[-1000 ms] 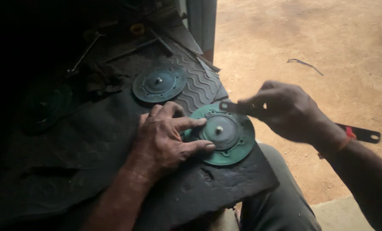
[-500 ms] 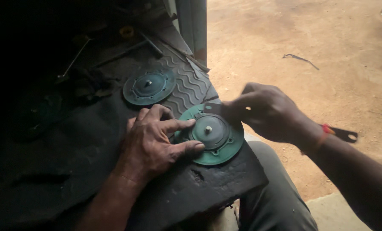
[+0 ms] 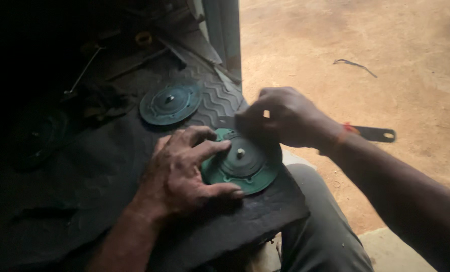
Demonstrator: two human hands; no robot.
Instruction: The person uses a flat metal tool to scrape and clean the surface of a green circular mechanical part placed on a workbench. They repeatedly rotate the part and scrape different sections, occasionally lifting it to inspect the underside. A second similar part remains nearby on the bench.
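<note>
A round green metal disc [image 3: 242,168] with a small centre stud lies on a dark rubber mat [image 3: 99,201] over my lap. My left hand [image 3: 184,171] presses flat on the disc's left edge, fingers spread. My right hand [image 3: 280,118] hovers over the disc's far rim with fingers pinched together; a small pale bit shows between them, and what it is cannot be told. A second green disc [image 3: 169,103] lies farther back on the mat.
A third dark disc [image 3: 38,133] sits in shadow at the left. Thin rods and a small ring [image 3: 144,38] lie at the back of the mat. A dark flat wrench [image 3: 376,133] lies on the sandy ground to the right.
My right hand has moved left and closer over the disc's far rim. My left hand stays pressed on the disc. The view has shifted slightly.
</note>
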